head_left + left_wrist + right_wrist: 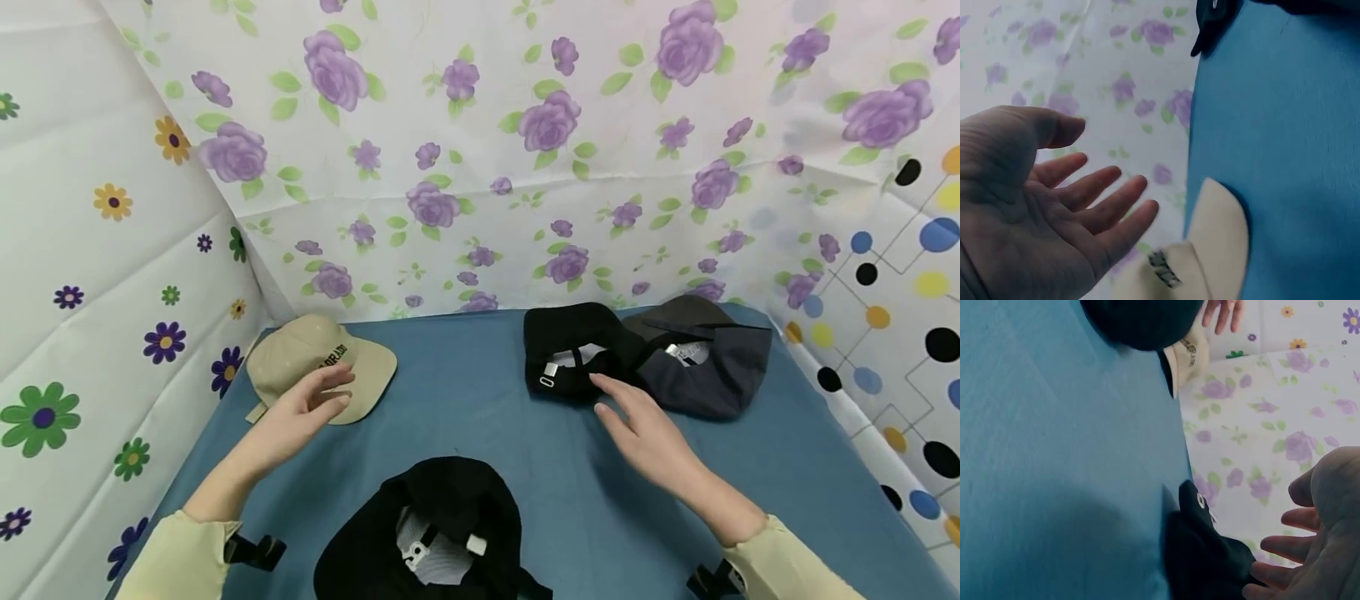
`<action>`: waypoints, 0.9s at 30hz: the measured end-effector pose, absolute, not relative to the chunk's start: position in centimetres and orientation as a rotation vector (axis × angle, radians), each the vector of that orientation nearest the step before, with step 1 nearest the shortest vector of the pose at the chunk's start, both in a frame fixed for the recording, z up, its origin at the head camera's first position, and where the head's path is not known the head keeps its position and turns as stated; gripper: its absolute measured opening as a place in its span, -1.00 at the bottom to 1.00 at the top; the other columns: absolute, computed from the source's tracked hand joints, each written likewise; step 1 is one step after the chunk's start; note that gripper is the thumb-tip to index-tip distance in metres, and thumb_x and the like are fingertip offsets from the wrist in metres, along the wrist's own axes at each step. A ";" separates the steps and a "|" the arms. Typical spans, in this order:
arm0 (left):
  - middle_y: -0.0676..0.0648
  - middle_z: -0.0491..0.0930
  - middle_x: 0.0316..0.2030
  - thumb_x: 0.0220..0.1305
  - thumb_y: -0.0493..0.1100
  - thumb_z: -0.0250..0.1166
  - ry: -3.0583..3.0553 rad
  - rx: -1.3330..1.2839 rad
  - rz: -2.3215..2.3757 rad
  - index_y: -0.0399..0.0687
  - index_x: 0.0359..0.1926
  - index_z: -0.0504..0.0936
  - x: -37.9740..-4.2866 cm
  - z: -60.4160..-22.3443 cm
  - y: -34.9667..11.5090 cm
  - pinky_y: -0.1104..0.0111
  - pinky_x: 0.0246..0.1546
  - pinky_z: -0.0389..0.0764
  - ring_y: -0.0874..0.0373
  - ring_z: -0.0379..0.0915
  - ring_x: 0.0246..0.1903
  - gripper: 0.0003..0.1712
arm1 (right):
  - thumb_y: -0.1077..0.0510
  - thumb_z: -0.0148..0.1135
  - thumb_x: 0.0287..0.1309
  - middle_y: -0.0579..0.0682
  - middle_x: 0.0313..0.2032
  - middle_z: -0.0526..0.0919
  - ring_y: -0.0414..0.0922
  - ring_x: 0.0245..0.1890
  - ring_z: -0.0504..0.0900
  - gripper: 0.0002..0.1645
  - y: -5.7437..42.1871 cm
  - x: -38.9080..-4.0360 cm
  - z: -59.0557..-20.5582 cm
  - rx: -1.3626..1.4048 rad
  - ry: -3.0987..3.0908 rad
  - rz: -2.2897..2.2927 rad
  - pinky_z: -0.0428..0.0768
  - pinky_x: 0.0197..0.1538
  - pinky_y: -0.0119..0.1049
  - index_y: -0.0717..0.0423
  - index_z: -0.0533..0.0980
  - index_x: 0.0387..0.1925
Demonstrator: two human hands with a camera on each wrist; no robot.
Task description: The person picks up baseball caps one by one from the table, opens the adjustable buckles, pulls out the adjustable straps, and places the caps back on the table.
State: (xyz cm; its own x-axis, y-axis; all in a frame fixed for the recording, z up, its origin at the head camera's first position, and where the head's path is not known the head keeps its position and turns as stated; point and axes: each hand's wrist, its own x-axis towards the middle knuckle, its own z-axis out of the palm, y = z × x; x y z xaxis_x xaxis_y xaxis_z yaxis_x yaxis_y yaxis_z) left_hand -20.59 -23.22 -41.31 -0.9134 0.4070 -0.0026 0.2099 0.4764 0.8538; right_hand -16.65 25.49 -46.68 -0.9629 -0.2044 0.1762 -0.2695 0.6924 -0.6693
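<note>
In the head view my left hand (306,414) hovers over the beige cap (288,354) at the back left, fingers relaxed and holding nothing. Dark lettering shows on that cap's front. My right hand (648,433) is held in the air just in front of a black cap (558,333), its fingers loosely extended with nothing between them. Against the black cap's right side lies a dark grey cap (723,367). Nearest to me, between both forearms, another black cap (450,500) lies with its strap opening and pale lining showing.
A blue cloth (465,375) covers the table. Floral sheets (450,208) stand up behind it and a flower-patterned sheet (112,333) on the left. A dotted sheet (900,350) borders the right side. Black wrist devices (255,552) are strapped near both sleeves.
</note>
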 end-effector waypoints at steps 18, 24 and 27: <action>-0.23 0.17 0.51 0.60 -0.04 0.10 2.458 0.512 1.043 0.05 0.60 0.14 -16.3 -42.4 -21.9 -0.14 0.20 0.46 -0.26 0.27 0.39 -0.34 | -0.32 -0.03 0.53 -0.22 0.38 0.44 -0.14 0.44 0.31 -0.37 13.2 -18.5 -43.3 1.281 -3.004 1.020 0.31 0.42 -0.04 -0.22 0.38 0.46; -0.22 0.15 0.52 0.60 -0.13 0.05 2.437 0.470 1.027 0.03 0.58 0.18 -16.3 -43.3 -22.9 -0.13 0.21 0.46 -0.26 0.29 0.37 -0.38 | -0.32 0.09 0.46 -0.24 0.37 0.44 -0.17 0.41 0.34 -0.31 7.1 -19.1 -42.5 1.668 -3.020 0.818 0.32 0.42 -0.09 -0.19 0.36 0.48; -0.23 0.15 0.52 0.61 -0.13 0.04 2.435 0.470 1.040 0.04 0.58 0.18 -16.3 -43.5 -23.1 -0.13 0.22 0.45 -0.27 0.29 0.37 -0.39 | -0.25 0.19 0.43 -0.25 0.30 0.52 -0.25 0.27 0.49 -0.33 5.1 -19.2 -42.4 1.738 -3.077 0.740 0.46 0.29 -0.21 -0.16 0.41 0.45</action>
